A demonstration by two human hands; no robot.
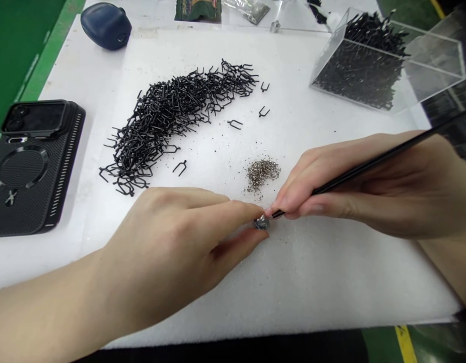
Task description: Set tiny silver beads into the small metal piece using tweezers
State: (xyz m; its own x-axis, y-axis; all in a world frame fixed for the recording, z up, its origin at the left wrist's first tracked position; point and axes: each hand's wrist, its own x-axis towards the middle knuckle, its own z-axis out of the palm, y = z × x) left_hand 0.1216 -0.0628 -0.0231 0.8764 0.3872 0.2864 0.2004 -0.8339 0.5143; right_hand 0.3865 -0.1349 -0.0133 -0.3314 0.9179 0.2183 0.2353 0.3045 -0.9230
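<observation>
My left hand [180,247] pinches a small shiny metal piece [261,222] between thumb and fingertips, low over the white foam sheet [312,282]. My right hand [369,186] grips a thin black rod-like tool [387,157], whose tip meets the metal piece. Just behind the fingertips lies a little heap of tiny silvery parts [262,173]. A long curved pile of black forked wire clips [172,116] spreads across the sheet's middle, with a few loose clips [235,123] beside it.
A black phone in a rugged case [28,161] lies at the left edge. A dark blue rounded object [106,25] sits at the back left. A clear plastic box [384,60], tilted and full of black clips, stands at the back right. Bags lie along the far edge.
</observation>
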